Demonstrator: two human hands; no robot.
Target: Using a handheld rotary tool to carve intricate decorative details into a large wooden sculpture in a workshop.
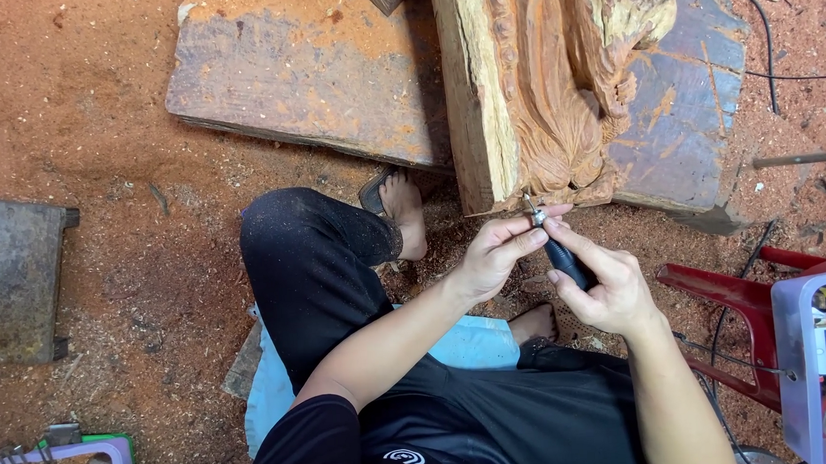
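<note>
While my right hand wraps shut around the black body of the rotary carving handpiece, I keep its metal tip raised just in front of the carved wood block, apparently so the collet sits within reach. My left hand pinches that tip, thumb and forefinger closed on the collet, remaining fingers curled loosely.

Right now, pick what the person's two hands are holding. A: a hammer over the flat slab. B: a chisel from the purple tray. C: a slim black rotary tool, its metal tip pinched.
C: the right hand grips the black rotary tool while the left hand pinches its metal tip by the carved wood block.
</note>
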